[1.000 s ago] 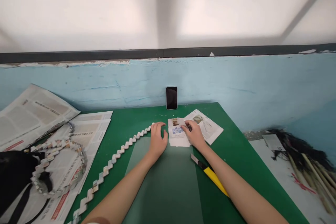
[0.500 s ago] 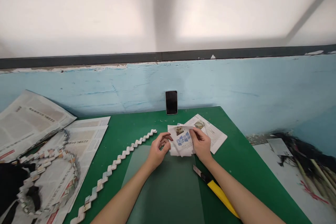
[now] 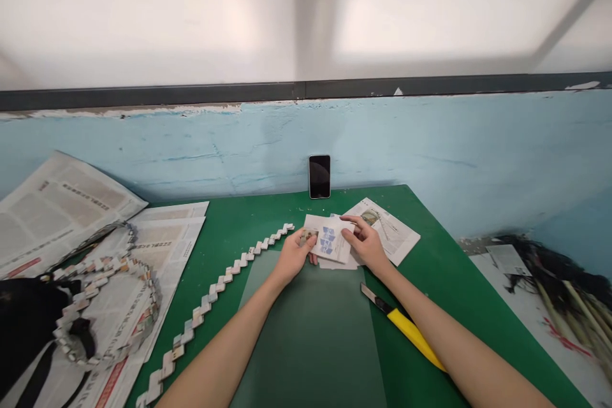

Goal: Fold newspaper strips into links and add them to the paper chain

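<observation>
Between my hands is a small printed piece of newspaper point(image 3: 333, 243) with blue figures on it. My left hand point(image 3: 295, 255) pinches its left edge, thumb on top. At its right edge, my right hand point(image 3: 367, 243) grips the paper between thumb and fingers. Other cut paper pieces point(image 3: 389, 233) lie under and behind it on the green table. Right of the translucent mat point(image 3: 310, 331), close to my right forearm, rests a yellow utility knife point(image 3: 406, 329) with its blade out. A zigzag folded-paper chain point(image 3: 220, 285) stretches diagonally to the left of my left hand.
A phone point(image 3: 319, 176) leans upright against the blue wall. Newspapers point(image 3: 176, 268) cover the table's left side, with a coiled paper chain point(image 3: 152, 296) and a black bag point(image 3: 23, 325) on them. Past the table's right edge are bundled sticks point(image 3: 568, 306).
My left hand has closed on the paper's left edge. The paper has turned, and its blue figures now run upright. The whole view has shifted slightly.
</observation>
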A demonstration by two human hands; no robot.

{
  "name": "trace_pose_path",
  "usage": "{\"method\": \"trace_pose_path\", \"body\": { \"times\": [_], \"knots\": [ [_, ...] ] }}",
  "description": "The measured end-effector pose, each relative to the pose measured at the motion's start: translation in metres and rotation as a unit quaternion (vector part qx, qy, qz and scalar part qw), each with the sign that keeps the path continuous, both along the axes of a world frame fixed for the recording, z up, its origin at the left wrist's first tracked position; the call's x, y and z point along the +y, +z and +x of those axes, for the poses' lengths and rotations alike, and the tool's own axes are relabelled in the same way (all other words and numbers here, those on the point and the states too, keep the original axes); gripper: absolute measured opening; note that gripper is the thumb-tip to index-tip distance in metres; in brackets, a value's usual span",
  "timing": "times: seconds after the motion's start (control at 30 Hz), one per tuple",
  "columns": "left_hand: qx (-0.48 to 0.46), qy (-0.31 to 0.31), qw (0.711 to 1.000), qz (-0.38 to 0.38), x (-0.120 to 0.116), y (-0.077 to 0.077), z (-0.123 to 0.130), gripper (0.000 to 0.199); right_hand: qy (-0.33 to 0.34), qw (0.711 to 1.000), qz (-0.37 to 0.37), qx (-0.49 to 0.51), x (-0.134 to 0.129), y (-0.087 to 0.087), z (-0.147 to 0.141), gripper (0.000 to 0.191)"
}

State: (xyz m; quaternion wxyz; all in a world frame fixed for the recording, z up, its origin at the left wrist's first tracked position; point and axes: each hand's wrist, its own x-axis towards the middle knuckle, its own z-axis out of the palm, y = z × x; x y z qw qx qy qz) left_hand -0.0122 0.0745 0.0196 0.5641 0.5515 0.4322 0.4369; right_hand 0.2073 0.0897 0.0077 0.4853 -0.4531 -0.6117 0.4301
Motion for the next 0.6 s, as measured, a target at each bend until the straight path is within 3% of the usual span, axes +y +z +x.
{"method": "trace_pose_path", "body": {
  "times": [0.1, 0.33, 0.6],
  "knots": [
    [-0.045, 0.016, 0.999, 0.0, 0.0041, -0.0028, 0.0002, 0.045, 0.062, 0.997, -0.051, 0.018, -0.0007, -0.0028, -0.001, 0.045],
    [-0.061, 0.015, 0.998, -0.007, 0.0067, -0.0039, 0.003, 0.049, 0.009, 0.995, -0.089, 0.034, 0.001, 0.0007, -0.0037, 0.049],
    [-0.046, 0.033, 0.998, 0.0, 0.0068, -0.003, 0.0029, 0.046, 0.015, 0.996, -0.08, 0.033, 0.0027, 0.0021, -0.0029, 0.046]
  ]
}}
